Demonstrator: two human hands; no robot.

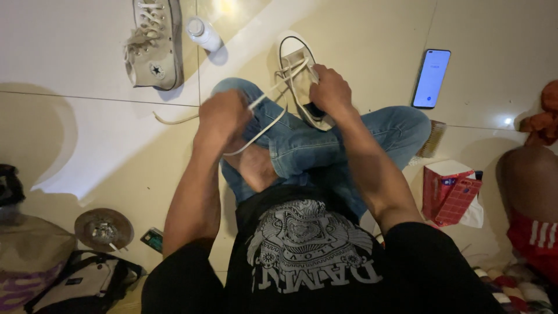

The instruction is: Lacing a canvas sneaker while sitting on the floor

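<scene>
I sit cross-legged on a tiled floor in blue jeans. A cream high-top sneaker rests on my knee, toe pointing away. My right hand grips the sneaker's upper by the eyelets. My left hand is closed on a white shoelace that runs from the sneaker across my leg. The lace's loose end trails left on the floor.
The matching sneaker lies at the top left beside a small white bottle. A lit phone, a brush and a red box sit at the right. Another person's leg shows far right. Bags lie bottom left.
</scene>
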